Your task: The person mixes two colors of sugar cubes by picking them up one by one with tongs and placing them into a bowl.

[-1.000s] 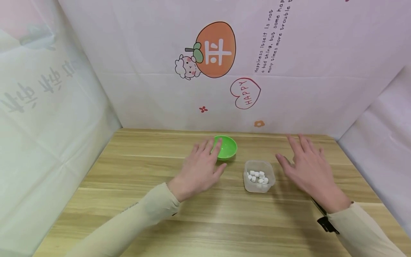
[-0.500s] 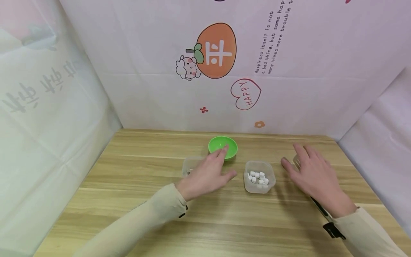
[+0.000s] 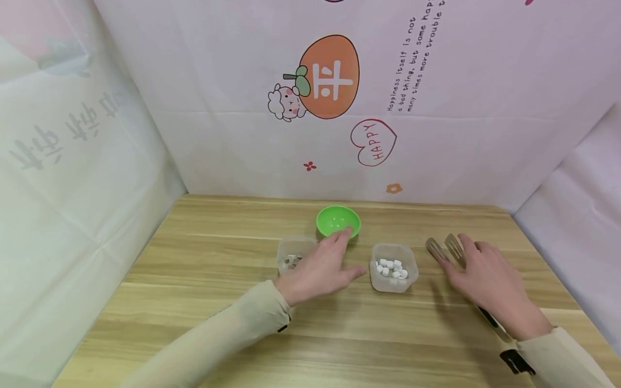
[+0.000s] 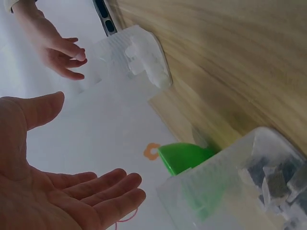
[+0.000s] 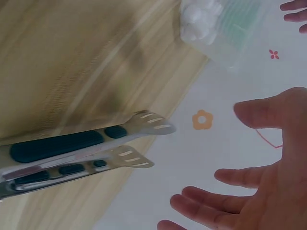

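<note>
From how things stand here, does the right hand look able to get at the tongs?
Likely yes: the right hand is empty, its fingers relaxed, and the tongs lie close by; the right wrist view shows nothing between the two.

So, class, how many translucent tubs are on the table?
2. One tub, with white pieces, stands between the left hand and right hand; the other tub, with dark pieces, is partly hidden by the left hand in the head view.
</note>
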`<state>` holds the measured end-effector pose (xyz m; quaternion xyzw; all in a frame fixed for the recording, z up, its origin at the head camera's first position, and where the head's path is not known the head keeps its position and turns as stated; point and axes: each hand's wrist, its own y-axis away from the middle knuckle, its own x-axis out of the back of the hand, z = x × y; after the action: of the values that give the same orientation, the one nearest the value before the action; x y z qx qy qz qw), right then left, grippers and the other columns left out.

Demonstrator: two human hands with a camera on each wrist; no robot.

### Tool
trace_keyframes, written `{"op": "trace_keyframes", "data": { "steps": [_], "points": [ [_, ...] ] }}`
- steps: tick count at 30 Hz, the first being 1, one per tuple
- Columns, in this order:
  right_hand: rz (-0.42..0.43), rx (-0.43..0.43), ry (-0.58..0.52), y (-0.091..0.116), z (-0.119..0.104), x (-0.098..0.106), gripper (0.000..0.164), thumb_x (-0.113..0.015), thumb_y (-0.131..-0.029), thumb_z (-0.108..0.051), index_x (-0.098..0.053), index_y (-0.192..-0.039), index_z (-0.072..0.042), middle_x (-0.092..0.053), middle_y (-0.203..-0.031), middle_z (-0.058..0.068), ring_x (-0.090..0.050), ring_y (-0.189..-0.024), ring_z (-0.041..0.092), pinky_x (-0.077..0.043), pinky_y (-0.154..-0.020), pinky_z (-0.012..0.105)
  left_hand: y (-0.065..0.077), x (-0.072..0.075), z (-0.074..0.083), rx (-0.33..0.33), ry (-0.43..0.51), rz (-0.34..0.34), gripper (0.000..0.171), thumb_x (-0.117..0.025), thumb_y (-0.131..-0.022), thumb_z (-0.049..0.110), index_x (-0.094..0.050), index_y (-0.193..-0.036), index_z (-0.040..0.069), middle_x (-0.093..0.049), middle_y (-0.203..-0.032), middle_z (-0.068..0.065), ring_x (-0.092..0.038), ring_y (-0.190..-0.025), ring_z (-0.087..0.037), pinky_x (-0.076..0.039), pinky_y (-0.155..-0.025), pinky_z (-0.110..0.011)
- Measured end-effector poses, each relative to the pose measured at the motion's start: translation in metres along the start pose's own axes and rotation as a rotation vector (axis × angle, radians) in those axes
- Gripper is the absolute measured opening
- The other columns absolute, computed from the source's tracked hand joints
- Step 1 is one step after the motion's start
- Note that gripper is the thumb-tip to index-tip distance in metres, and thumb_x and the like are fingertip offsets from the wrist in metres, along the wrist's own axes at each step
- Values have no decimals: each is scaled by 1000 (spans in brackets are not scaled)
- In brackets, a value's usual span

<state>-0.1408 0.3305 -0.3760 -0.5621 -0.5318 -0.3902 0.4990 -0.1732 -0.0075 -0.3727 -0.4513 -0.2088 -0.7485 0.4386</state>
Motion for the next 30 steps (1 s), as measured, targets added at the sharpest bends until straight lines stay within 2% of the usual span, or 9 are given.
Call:
{"op": "trace_keyframes", "data": {
  "steps": [4, 8, 12, 14, 19, 22, 25, 30],
  "points": [
    [-53, -36, 7, 4, 7, -1, 82, -67, -100, -46, -38, -147, 15, -51, -122, 49, -56, -103, 64, -53, -62, 73, -4, -5, 3, 11, 33, -31, 96, -75, -97, 49, -25, -166, 4, -36, -167, -15, -40, -150, -28, -39, -121, -41],
    [-78, -54, 15, 7, 15, -4, 86, -68, -99, -46, -36, -146, 19, -50, -121, 51, -57, -101, 66, -53, -63, 74, -9, -11, 5, 23, 92, -60, 103, -80, -93, 48, -23, -167, 4, -31, -169, -13, -36, -152, -28, -35, -123, -40],
    [-92, -48, 23, 9, 23, -5, 79, -72, -97, -41, -42, -137, 20, -55, -110, 47, -60, -91, 62, -53, -59, 68, -15, -20, 5, 33, 146, -66, 108, -86, -88, 46, -24, -167, 4, -31, -169, -12, -35, -152, -28, -34, -123, -41],
    [-123, -55, 29, 11, 26, -6, 77, -73, -96, -39, -44, -134, 21, -57, -106, 45, -61, -88, 60, -52, -58, 65, -18, -24, 5, 40, 176, -72, 111, -88, -86, 45, -24, -167, 5, -33, -168, -14, -37, -151, -29, -36, -122, -42],
    [-251, -107, 25, 13, 34, -6, 80, -72, -95, -43, -45, -135, 20, -59, -112, 43, -62, -92, 58, -52, -55, 61, -24, -35, 3, 69, 231, -98, 118, -93, -81, 44, -22, -167, 6, -37, -166, -16, -40, -150, -29, -37, -121, -44],
    [-296, -126, 2, 14, 37, -7, 71, -72, -94, -41, -50, -127, 18, -62, -99, 32, -62, -81, 46, -51, -52, 54, -28, -40, 3, 78, 228, -104, 120, -93, -79, 45, -22, -167, 6, -35, -167, -15, -38, -151, -29, -36, -122, -43],
    [-314, -135, -18, 16, 40, -7, 58, -73, -94, -38, -54, -116, 13, -59, -85, 18, -56, -72, 33, -48, -50, 47, -33, -45, 3, 80, 228, -100, 119, -94, -79, 46, -23, -167, 6, -36, -167, -14, -39, -150, -28, -37, -122, -42],
    [-329, -151, -28, 19, 45, -9, 52, -74, -93, -42, -55, -102, 5, -56, -81, 13, -55, -71, 30, -47, -51, 47, -40, -53, 5, 89, 239, -100, 118, -95, -77, 43, -26, -166, 5, -41, -164, -13, -43, -148, -28, -38, -121, -40]
  ]
}}
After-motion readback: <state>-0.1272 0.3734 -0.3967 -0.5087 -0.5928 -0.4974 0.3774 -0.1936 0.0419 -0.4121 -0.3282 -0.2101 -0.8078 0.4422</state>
